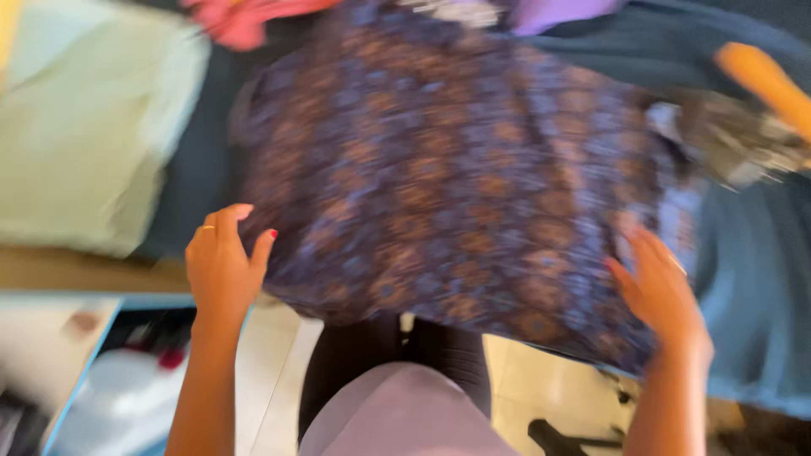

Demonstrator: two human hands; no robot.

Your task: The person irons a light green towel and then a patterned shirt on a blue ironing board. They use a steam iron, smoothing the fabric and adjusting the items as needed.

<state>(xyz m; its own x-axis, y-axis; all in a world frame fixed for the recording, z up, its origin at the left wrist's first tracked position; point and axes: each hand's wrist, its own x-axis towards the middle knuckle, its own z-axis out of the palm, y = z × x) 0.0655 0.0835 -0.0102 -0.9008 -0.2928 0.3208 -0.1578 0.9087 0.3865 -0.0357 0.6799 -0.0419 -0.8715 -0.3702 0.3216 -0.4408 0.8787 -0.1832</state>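
Looking down from the head camera, the whole frame is blurred. A large patterned cloth (456, 169), dark blue with brownish-orange motifs, fills the middle and upper centre of the frame, lying across a dark blue cover (198, 177) on the tabletop, its near edge hanging over toward the person.

The left hand (221, 266), at lower left of centre, has its fingers spread and slightly curled at the cloth's near left edge; whether it touches the fabric or sits just beside it cannot be told. The right hand (657, 287), at lower right, is held open with fingers stretched out against the cloth's near right edge, apparently touching it, gripping nothing that can be made out.

At the upper left lies a pale green folded cloth (84, 127). A pink cloth (241, 21) shows at the top edge. An orange handle-like object (764, 80) sits at the upper right above a grey patterned fabric (743, 143). A lighter blue cloth (752, 287) hangs at the right.
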